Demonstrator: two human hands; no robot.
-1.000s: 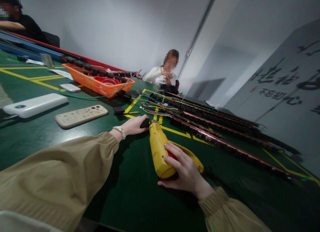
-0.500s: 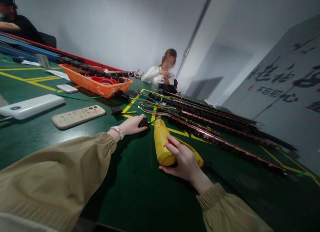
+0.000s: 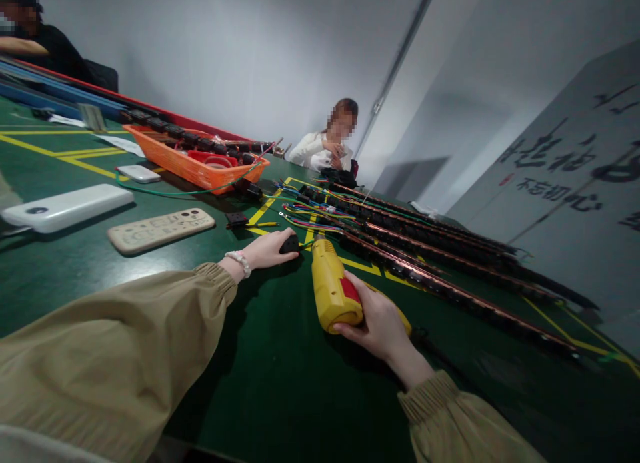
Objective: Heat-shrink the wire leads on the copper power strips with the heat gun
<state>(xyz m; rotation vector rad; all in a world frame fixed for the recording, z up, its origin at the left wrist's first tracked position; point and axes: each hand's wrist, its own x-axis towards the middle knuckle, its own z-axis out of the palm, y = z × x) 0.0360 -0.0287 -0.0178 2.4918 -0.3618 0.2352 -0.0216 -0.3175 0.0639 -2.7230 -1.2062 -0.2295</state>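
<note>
My right hand (image 3: pixel 377 316) is wrapped round a yellow heat gun (image 3: pixel 327 283) with a red patch on its side. The gun's metal nozzle points away from me, close to a green wire (image 3: pixel 306 244). That wire runs from a small black block (image 3: pixel 289 244), which my left hand (image 3: pixel 267 248) grips low over the table, left of the nozzle. Its shape is partly hidden by my fingers. Just beyond my left hand lie a black connector piece (image 3: pixel 237 220) and a short yellow wire (image 3: pixel 265 224).
Long black strips with copper bars (image 3: pixel 415 270) and coloured wire ends (image 3: pixel 310 213) lie at the right. An orange basket (image 3: pixel 193 170) of black parts stands behind a phone in a beige case (image 3: pixel 163 232) and a white device (image 3: pixel 70 206). Two people sit across the green table (image 3: pixel 280 383).
My right fingers have shifted back off the heat gun's red patch, which now shows more. My left hand still holds the black block. The whole view has shifted slightly.
</note>
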